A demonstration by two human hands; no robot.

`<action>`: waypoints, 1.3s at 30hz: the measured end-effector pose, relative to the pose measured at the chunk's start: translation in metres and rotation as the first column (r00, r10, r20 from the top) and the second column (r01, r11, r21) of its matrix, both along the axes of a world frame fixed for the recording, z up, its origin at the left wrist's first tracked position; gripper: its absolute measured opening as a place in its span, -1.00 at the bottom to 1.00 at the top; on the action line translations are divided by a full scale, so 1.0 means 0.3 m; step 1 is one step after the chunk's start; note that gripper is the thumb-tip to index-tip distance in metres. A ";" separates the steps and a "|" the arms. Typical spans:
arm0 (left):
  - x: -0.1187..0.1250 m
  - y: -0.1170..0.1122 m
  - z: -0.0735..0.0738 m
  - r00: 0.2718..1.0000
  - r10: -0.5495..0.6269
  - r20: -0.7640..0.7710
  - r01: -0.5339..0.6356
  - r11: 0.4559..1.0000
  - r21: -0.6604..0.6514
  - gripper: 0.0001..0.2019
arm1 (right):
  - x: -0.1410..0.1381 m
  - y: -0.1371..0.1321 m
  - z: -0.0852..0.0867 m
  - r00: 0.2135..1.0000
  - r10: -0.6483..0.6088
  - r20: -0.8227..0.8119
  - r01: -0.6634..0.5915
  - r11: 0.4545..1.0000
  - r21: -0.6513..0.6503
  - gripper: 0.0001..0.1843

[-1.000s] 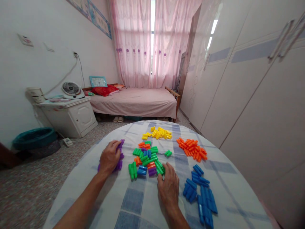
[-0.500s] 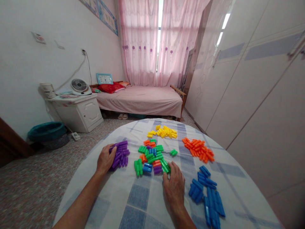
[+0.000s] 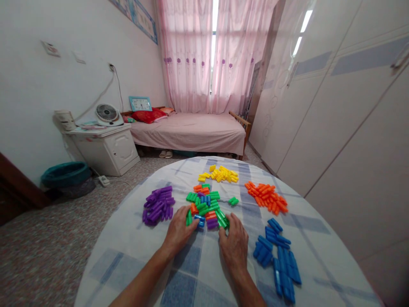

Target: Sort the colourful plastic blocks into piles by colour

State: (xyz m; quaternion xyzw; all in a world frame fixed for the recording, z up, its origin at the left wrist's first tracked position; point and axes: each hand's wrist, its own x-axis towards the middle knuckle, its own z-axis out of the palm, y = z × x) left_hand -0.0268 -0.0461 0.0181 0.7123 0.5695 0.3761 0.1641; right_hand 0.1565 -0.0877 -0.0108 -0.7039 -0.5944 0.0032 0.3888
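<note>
A mixed heap of small plastic tube pieces [image 3: 206,206], green, orange, blue and purple, lies in the middle of a round table [image 3: 134,251] under a checked cloth. My left hand [image 3: 179,232] rests at the heap's near left edge, fingers curled over green and blue pieces. At the near right edge my right hand [image 3: 234,241] has its fingertips on green pieces. Sorted heaps surround it: purple [image 3: 158,204] at left, yellow [image 3: 220,174] at the back, orange [image 3: 266,197] at right, blue [image 3: 277,258] at near right.
Two green pieces [image 3: 233,201] lie apart right of the mixed heap. Beyond the table are a pink bed [image 3: 188,132], a white bedside cabinet [image 3: 105,147] with a fan, a teal basin [image 3: 65,175] on the floor and white wardrobes [image 3: 335,106] along the right.
My left hand has left the purple heap and moved right to the near left edge of the mixed heap. My right hand stays at the heap's near right edge.
</note>
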 end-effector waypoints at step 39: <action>0.198 0.096 0.078 0.953 -0.145 -0.267 0.177 0.979 0.097 -0.70 | 0.039 0.021 0.016 0.791 0.037 -0.611 0.076 0.984 0.158 -0.49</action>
